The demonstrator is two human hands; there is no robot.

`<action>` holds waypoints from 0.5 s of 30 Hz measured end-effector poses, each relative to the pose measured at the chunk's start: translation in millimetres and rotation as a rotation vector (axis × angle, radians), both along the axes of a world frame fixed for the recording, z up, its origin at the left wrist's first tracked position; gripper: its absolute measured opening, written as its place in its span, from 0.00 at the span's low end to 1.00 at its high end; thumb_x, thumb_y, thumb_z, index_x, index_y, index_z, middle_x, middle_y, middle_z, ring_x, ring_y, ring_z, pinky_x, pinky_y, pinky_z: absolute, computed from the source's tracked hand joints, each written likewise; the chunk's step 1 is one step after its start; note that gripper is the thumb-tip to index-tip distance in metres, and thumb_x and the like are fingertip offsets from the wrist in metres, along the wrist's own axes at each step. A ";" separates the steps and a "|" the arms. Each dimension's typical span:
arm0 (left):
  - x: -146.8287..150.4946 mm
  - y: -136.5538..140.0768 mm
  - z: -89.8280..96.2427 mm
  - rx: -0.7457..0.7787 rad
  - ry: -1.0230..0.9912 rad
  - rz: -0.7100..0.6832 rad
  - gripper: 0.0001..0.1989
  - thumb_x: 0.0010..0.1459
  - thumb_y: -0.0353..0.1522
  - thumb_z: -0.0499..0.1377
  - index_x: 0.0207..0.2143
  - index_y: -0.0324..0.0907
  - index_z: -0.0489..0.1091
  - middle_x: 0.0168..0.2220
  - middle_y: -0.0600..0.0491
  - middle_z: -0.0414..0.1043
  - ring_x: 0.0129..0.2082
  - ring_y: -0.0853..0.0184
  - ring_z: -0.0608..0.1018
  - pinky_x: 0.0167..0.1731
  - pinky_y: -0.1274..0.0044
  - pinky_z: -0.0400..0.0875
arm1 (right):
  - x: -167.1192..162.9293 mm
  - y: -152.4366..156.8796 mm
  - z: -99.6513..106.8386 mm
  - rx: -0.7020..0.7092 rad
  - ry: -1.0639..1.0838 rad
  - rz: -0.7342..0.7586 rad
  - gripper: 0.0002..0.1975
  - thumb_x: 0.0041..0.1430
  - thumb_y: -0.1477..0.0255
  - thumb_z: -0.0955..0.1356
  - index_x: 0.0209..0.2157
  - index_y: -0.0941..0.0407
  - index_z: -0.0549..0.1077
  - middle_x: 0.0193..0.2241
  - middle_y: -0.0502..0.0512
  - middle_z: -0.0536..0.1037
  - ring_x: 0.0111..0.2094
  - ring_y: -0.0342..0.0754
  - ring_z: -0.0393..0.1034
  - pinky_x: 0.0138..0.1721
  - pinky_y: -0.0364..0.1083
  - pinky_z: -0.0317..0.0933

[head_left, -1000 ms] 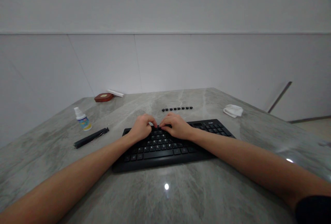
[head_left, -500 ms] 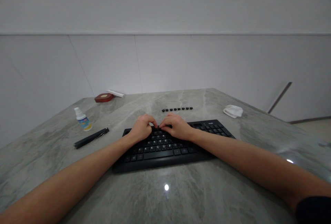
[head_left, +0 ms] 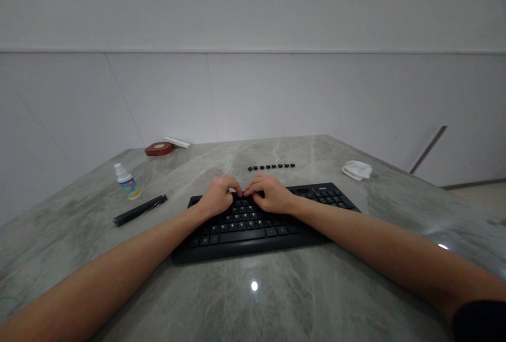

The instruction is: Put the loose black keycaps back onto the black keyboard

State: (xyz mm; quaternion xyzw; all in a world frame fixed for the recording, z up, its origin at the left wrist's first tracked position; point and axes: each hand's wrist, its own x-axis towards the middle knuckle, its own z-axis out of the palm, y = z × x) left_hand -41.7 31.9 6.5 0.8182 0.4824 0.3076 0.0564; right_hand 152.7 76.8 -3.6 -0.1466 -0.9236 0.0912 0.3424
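Note:
A black keyboard (head_left: 245, 247) lies on the grey marble-patterned table. Over its back rows, my left hand (head_left: 216, 195) and my right hand (head_left: 272, 194) meet, fingertips almost touching. Both hands are closed, with fingers bent and tips pressed together at the top keys. Whatever sits between those tips is too small and dark to make out. Behind the keyboard, several small black keycaps (head_left: 273, 166) stand in a straight row. My hands and forearms hide part of the keys.
To the left are a white spray bottle (head_left: 128, 183) with a colourful label and a black brush-like strip (head_left: 139, 210). A reddish-brown case (head_left: 158, 149) and a white bar (head_left: 177, 143) lie at the back left. A folded white cloth (head_left: 356, 170) rests at the right.
Both hands stay at the same spot on the keyboard, with only a very slight shift of the fingertips. The other things have not moved.

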 end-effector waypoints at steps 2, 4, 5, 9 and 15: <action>-0.1 0.2 -0.2 0.001 -0.007 -0.003 0.23 0.35 0.14 0.46 0.25 0.40 0.76 0.27 0.55 0.75 0.32 0.67 0.72 0.37 0.77 0.66 | -0.1 -0.2 0.5 -0.004 0.006 -0.011 0.17 0.45 0.87 0.64 0.30 0.57 0.80 0.31 0.52 0.81 0.33 0.46 0.71 0.42 0.47 0.63; -0.1 0.2 -0.5 0.001 -0.010 -0.006 0.23 0.35 0.14 0.46 0.25 0.40 0.76 0.27 0.55 0.75 0.32 0.67 0.72 0.37 0.77 0.66 | 0.1 -0.6 1.1 -0.016 0.005 -0.041 0.16 0.44 0.87 0.64 0.29 0.57 0.80 0.30 0.52 0.81 0.32 0.46 0.71 0.42 0.47 0.64; -0.1 0.3 -0.8 0.000 -0.011 -0.007 0.23 0.35 0.14 0.46 0.24 0.40 0.76 0.27 0.55 0.75 0.32 0.67 0.72 0.37 0.77 0.66 | 0.2 -0.7 1.3 -0.023 0.002 -0.057 0.16 0.44 0.87 0.64 0.28 0.57 0.80 0.30 0.53 0.81 0.32 0.46 0.71 0.42 0.47 0.64; -0.7 0.8 -2.3 0.004 -0.010 -0.003 0.23 0.35 0.15 0.46 0.24 0.40 0.76 0.27 0.55 0.74 0.32 0.67 0.72 0.37 0.77 0.66 | 0.7 -1.5 1.8 -0.037 -0.013 -0.078 0.16 0.44 0.86 0.64 0.28 0.57 0.80 0.30 0.53 0.81 0.33 0.47 0.71 0.42 0.47 0.64; -1.6 1.5 -2.9 0.008 -0.016 -0.010 0.23 0.35 0.15 0.46 0.25 0.40 0.76 0.27 0.55 0.75 0.32 0.67 0.72 0.37 0.76 0.66 | 0.7 -2.2 2.1 -0.009 -0.020 -0.035 0.15 0.44 0.86 0.65 0.30 0.57 0.80 0.31 0.53 0.81 0.34 0.47 0.71 0.42 0.47 0.64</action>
